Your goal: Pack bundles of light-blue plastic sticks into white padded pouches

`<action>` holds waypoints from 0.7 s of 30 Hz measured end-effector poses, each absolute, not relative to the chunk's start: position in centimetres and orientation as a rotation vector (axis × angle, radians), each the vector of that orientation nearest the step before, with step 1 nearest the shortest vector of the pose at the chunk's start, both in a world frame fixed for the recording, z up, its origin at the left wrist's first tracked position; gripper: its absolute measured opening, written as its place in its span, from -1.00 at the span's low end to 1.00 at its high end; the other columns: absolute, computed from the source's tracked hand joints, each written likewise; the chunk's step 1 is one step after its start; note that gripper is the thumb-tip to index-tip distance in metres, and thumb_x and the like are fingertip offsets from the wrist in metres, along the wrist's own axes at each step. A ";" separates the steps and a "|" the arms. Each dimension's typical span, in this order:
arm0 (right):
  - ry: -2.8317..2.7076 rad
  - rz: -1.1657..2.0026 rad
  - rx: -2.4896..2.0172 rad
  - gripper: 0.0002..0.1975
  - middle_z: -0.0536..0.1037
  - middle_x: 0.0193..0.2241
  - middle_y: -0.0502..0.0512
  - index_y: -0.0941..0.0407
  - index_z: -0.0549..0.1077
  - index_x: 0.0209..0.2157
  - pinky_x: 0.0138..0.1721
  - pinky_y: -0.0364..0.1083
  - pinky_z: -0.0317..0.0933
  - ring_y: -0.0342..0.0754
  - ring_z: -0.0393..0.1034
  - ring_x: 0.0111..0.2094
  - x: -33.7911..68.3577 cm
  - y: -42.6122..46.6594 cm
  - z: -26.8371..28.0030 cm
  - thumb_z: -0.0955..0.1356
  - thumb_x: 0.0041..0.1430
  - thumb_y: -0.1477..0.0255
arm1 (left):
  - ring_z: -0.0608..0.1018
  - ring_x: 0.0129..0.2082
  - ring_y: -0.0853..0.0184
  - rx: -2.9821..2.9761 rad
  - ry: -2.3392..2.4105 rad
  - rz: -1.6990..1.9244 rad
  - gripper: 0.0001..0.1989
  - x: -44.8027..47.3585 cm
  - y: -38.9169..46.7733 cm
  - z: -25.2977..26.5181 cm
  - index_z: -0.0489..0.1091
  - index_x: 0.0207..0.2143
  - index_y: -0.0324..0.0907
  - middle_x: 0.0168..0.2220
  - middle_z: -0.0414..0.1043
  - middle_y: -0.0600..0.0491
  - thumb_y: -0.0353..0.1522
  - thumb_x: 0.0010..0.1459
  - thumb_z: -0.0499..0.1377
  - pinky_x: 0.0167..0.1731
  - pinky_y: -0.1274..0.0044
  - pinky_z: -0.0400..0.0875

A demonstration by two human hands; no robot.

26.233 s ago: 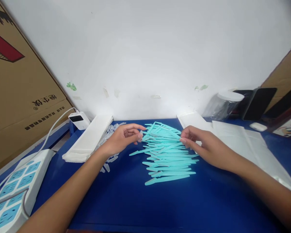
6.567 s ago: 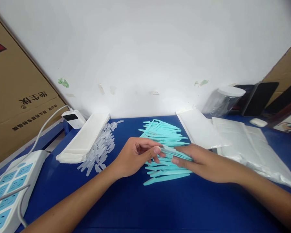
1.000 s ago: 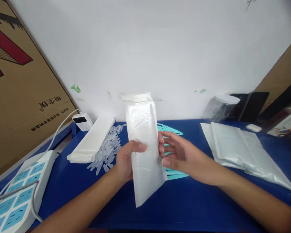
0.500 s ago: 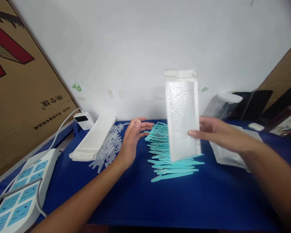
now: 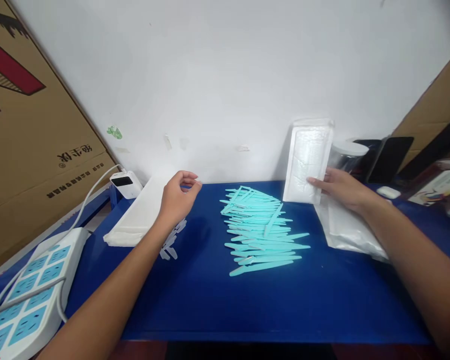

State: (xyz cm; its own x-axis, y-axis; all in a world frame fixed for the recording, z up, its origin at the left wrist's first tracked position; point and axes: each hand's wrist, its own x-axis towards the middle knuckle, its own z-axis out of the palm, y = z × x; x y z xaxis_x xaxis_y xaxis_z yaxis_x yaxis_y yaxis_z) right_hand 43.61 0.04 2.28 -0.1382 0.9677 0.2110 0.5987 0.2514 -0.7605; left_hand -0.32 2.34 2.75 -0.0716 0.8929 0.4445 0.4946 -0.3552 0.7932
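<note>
My right hand [image 5: 339, 186] grips a white padded envelope [image 5: 309, 152] by its lower right edge, thumb on the front. The envelope stands nearly upright by the wall, its lower end at the back of the blue table [image 5: 225, 305]. My left hand [image 5: 180, 197] is closed, thumb and index fingertips together, over the small translucent plastic pieces [image 5: 169, 249]; whatever is in the pinch is too small to name. Between the hands lies a loose pile of slim teal eyebrow razors [image 5: 264, 232], one lying slantwise on top.
A stack of white envelopes [image 5: 129, 222] lies at the left, beside a white power bank [image 5: 125, 184]. A large power strip [image 5: 33, 295] with cables fills the left edge. Clear plastic bags [image 5: 347, 227], a lidded jar [image 5: 348, 149] and a dark phone [image 5: 390, 159] are at the right.
My right hand has carried the envelope right and back, away from above the razors. My left hand has moved left to the translucent pieces, its spread fingers now closed. One razor now lies slantwise on the pile.
</note>
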 end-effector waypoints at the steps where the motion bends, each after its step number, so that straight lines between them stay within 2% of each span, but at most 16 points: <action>1: -1.827 0.629 -1.466 -0.69 0.73 -0.12 0.32 0.09 0.50 0.09 -0.20 -0.09 0.52 0.15 0.68 -0.09 43.7 0.3 2.1 0.29 0.50 0.22 | 0.61 -0.16 0.19 1.855 1.511 1.370 -0.75 -0.6 2.5 2.8 0.51 -0.15 -0.15 -0.23 0.60 -0.01 -0.21 0.18 0.31 -0.14 0.42 0.42; 4: -1.753 0.374 -1.590 -0.58 0.65 -0.03 0.51 0.17 0.47 0.11 -0.28 -0.04 0.47 0.20 0.65 -0.13 44.0 0.9 1.9 0.38 0.41 0.16 | 0.62 -0.18 0.18 1.934 1.567 1.262 -0.73 -1.3 2.7 2.9 0.53 -0.18 -0.14 -0.22 0.61 -0.03 -0.15 0.20 0.29 -0.18 0.42 0.42; 6: -1.676 0.167 -1.646 -0.46 0.56 0.06 0.63 0.22 0.44 0.15 -0.25 0.03 0.43 0.24 0.58 -0.10 43.9 1.0 2.2 0.46 0.31 0.15 | 0.61 -0.24 0.17 2.076 1.654 1.144 -0.72 -2.2 2.8 3.2 0.53 -0.17 -0.12 -0.24 0.62 -0.02 -0.12 0.23 0.25 -0.23 0.42 0.40; 7: -1.693 0.087 -1.638 -0.46 0.54 0.06 0.61 0.21 0.46 0.14 -0.23 0.04 0.40 0.23 0.55 -0.10 43.5 0.8 2.5 0.47 0.29 0.15 | 0.59 -0.27 0.16 2.182 1.712 1.035 -0.72 -3.0 2.9 3.4 0.54 -0.16 -0.10 -0.27 0.62 -0.01 -0.12 0.23 0.23 -0.26 0.41 0.38; 9: -1.901 0.035 -1.547 -0.60 0.59 -0.05 0.42 0.13 0.55 0.05 -0.21 0.03 0.37 0.13 0.50 -0.18 42.2 0.1 3.0 0.45 0.33 0.16 | 0.56 -0.36 0.15 2.375 1.797 0.687 -0.72 -5.0 3.3 3.9 0.55 -0.18 -0.08 -0.35 0.59 0.00 -0.11 0.19 0.23 -0.34 0.41 0.31; 11: -2.250 0.297 -1.351 -0.69 0.60 -0.11 0.24 0.06 0.60 -0.01 -0.20 0.00 0.39 0.07 0.50 -0.20 40.4 -0.6 3.0 0.37 0.42 0.17 | 0.54 -0.42 0.16 2.360 1.783 0.325 -0.72 -7.6 3.8 4.4 0.57 -0.26 -0.07 -0.40 0.56 0.00 -0.09 0.10 0.27 -0.42 0.44 0.27; 15: -2.453 0.514 -1.324 -0.72 0.56 -0.08 0.21 0.02 0.65 -0.10 -0.15 0.07 0.40 0.13 0.50 -0.16 38.1 -0.9 1.2 0.40 0.35 0.16 | 0.47 -0.48 0.26 2.125 1.665 -0.077 -0.64 -11.6 4.5 5.6 0.59 -0.31 -0.09 -0.46 0.43 0.09 -0.07 -0.12 0.40 -0.44 0.50 0.26; 19: -2.428 0.558 -1.372 -0.79 0.55 -0.15 0.18 0.01 0.63 -0.22 -0.16 0.06 0.36 0.15 0.49 -0.17 38.3 0.0 -0.5 0.41 0.31 0.20 | 0.29 -0.50 0.36 2.031 1.483 -0.251 -0.62 -11.8 3.6 6.8 0.58 -0.30 -0.08 -0.48 0.17 0.18 -0.08 -0.13 0.46 -0.44 0.53 0.19; 21: -2.432 0.567 -1.368 -0.82 0.56 -0.19 0.16 0.02 0.61 -0.26 -0.17 0.05 0.35 0.15 0.49 -0.18 38.5 0.2 -0.7 0.41 0.30 0.23 | 0.24 -0.49 0.36 2.014 1.410 -0.256 -0.60 -10.9 2.7 7.2 0.58 -0.27 -0.06 -0.47 0.11 0.18 -0.08 -0.13 0.48 -0.45 0.53 0.17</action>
State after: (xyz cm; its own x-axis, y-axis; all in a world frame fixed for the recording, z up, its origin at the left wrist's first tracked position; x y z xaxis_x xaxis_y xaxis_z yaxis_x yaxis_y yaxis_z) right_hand 38.48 0.17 -0.66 -0.5056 0.8606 0.0605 0.7452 0.4710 -0.4720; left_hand -10.91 2.71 7.21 0.4007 0.7647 -0.5046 0.8933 -0.2036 0.4008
